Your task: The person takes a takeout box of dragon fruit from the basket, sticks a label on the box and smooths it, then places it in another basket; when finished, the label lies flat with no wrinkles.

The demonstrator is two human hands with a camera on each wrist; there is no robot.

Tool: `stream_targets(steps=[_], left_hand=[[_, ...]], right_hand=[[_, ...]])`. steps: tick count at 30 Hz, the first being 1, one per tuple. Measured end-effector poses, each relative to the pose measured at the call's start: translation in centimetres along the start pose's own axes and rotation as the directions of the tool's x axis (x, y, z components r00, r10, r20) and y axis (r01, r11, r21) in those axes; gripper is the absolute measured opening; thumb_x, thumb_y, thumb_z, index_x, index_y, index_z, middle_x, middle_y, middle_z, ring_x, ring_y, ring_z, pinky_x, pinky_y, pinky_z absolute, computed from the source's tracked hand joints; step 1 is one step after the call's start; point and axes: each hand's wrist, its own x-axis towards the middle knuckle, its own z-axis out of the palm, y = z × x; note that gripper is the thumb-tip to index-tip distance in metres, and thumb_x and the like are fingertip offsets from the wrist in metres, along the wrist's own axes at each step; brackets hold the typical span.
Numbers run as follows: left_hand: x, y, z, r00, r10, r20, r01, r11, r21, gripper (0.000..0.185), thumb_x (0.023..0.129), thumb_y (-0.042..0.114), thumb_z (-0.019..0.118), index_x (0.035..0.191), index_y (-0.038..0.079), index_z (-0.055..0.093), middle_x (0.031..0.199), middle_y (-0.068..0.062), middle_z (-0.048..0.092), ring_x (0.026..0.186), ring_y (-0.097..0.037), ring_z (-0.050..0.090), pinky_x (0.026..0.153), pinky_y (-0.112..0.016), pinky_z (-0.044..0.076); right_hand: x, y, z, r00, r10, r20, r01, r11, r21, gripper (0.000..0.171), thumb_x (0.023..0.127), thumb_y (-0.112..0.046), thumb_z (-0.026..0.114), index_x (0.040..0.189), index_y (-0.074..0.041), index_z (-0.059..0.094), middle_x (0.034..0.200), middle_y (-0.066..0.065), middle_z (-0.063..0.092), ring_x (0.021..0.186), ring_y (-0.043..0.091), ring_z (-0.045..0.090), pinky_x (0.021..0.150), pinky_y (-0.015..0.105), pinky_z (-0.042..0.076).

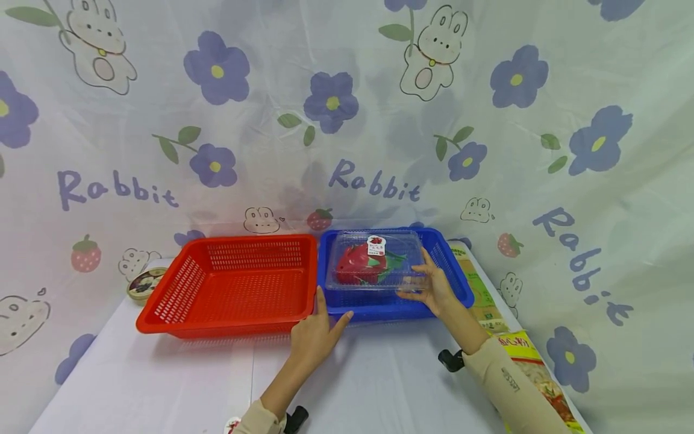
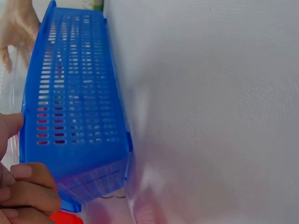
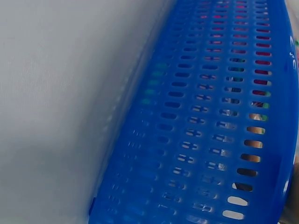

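Note:
A clear plastic box (image 1: 408, 246) with a red-and-green fruit (image 1: 360, 260), which looks like a dragon fruit, and a white label sits in or just above the blue basket (image 1: 455, 280). My right hand (image 1: 436, 290) grips its right end, thumb at the front and fingers on the lid. Near the blue basket's front left corner is my left hand (image 1: 314, 337). Its index finger points along the corner and its thumb reaches to the front rim. In the left wrist view the thumb touches the rim while other fingers (image 2: 32, 189) curl below it. The right wrist view mostly shows the basket wall (image 3: 205, 112).
A red basket (image 1: 244, 328) stands left of the blue one, edges close together. Behind it at the left is a round tin (image 1: 142, 286). Yellow and green food packets (image 1: 517, 346) lie along the table's right edge. A patterned curtain (image 1: 260, 120) closes off the back.

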Motion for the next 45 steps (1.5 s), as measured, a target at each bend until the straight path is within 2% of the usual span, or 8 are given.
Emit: stream_targets(steps=[10,24,30,35,45], left_hand=[[0.0,0.1,-0.1,0.999,-0.01,0.033,0.011,1.0,-0.007,0.1,0.091,0.067,0.054,0.156,-0.002,0.021,0.048,0.003,0.033,0.038,-0.011,0.027,0.04,-0.024,0.02],[-0.1,0.0,-0.1,1.0,-0.015,0.025,0.015,1.0,0.0,0.1,0.091,0.069,0.052,0.156,-0.001,0.02,0.048,0.003,0.031,0.039,-0.011,0.025,0.04,-0.024,0.019],[-0.2,0.0,0.0,1.0,-0.011,0.003,0.011,1.0,0.002,0.1,0.091,0.07,0.051,0.156,-0.001,0.023,0.048,0.004,0.029,0.039,-0.01,0.024,0.04,-0.024,0.018],[-0.3,0.0,-0.1,1.0,-0.015,0.016,0.015,1.0,0.003,0.1,0.091,0.069,0.05,0.156,-0.001,0.021,0.048,0.004,0.029,0.039,-0.01,0.024,0.04,-0.023,0.018],[-0.1,0.0,0.0,1.0,-0.013,0.022,0.013,1.0,0.002,0.101,0.09,0.069,0.052,0.157,0.0,0.021,0.048,0.003,0.03,0.039,-0.011,0.025,0.04,-0.024,0.019]], right_hand=[[0.5,0.1,-0.3,1.0,0.008,0.005,-0.008,1.0,-0.016,0.079,0.1,-0.011,0.039,0.159,-0.035,-0.008,0.164,0.016,-0.015,0.146,0.052,0.019,0.087,0.055,0.055],[1.0,0.2,-0.4,1.0,0.023,0.005,-0.023,0.999,-0.033,0.08,0.099,-0.012,0.041,0.159,-0.037,-0.006,0.165,0.016,-0.013,0.145,0.053,0.018,0.092,0.059,0.051],[1.2,0.3,-0.4,1.0,0.03,0.007,-0.03,0.999,-0.028,0.08,0.099,-0.013,0.042,0.159,-0.036,-0.006,0.165,0.013,-0.016,0.146,0.053,0.013,0.094,0.061,0.049],[1.5,0.5,-0.5,0.999,0.032,0.009,-0.032,0.999,-0.021,0.081,0.1,-0.011,0.042,0.159,-0.035,-0.007,0.164,0.012,-0.02,0.147,0.054,0.006,0.096,0.063,0.047],[1.8,0.4,-0.6,0.998,0.057,-0.012,-0.057,0.998,-0.027,0.082,0.098,-0.009,0.043,0.159,-0.034,-0.006,0.164,0.012,-0.021,0.147,0.056,0.001,0.094,0.064,0.047]])
